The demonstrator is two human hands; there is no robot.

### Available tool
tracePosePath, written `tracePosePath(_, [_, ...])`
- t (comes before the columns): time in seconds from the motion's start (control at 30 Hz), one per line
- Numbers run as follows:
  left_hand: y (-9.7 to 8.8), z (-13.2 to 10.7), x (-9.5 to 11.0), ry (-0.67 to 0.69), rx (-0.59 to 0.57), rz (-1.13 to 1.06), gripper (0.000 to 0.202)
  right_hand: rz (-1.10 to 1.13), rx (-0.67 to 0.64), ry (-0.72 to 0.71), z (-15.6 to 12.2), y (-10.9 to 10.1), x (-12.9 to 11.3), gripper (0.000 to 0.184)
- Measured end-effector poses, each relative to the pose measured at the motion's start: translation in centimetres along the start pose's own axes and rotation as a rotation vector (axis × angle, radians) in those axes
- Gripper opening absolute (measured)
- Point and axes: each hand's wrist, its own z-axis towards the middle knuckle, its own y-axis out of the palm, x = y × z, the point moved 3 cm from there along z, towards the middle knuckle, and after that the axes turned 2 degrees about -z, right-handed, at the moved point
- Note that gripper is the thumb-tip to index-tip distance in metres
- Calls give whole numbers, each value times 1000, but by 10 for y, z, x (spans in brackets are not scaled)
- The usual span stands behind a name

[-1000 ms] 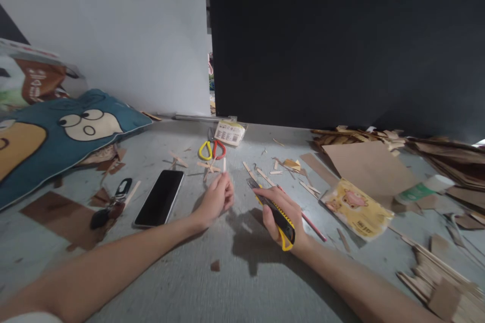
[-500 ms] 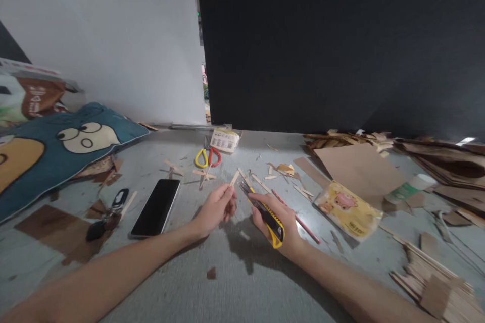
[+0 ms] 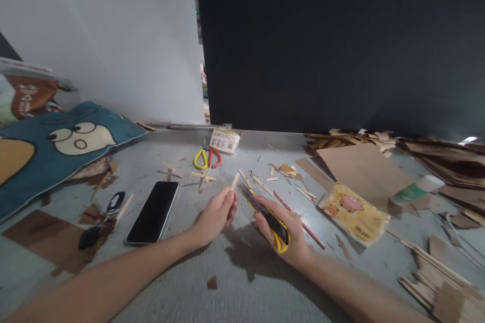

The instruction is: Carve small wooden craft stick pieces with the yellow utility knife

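My left hand (image 3: 216, 214) pinches a short wooden stick (image 3: 235, 180) that points up and away from me. My right hand (image 3: 288, 232) grips a yellow and black utility knife (image 3: 269, 216), with its blade end close to the stick. Both hands hover over the grey floor (image 3: 235, 272) near the middle of the view. Loose wooden sticks (image 3: 261, 181) lie just beyond them, and a red pencil (image 3: 299, 212) lies beside my right hand.
A black phone (image 3: 152, 205) and keys (image 3: 99, 219) lie to the left. Yellow and red scissors (image 3: 206, 157) and a small packet (image 3: 225, 140) sit farther back. A blue cushion (image 3: 60, 144) fills the left. Cardboard pieces (image 3: 359, 166), a yellow pouch (image 3: 353, 207) and stacked sticks (image 3: 439, 277) crowd the right.
The stick in my left hand has tilted from upright toward the knife, and both hands have drawn closer together. The view has shifted slightly.
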Motion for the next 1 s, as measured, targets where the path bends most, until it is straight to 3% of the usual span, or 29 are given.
tracePosePath(1.0, [1,-2,1,22,-10,42,50,-59,-47,-32,4,1,-1,38])
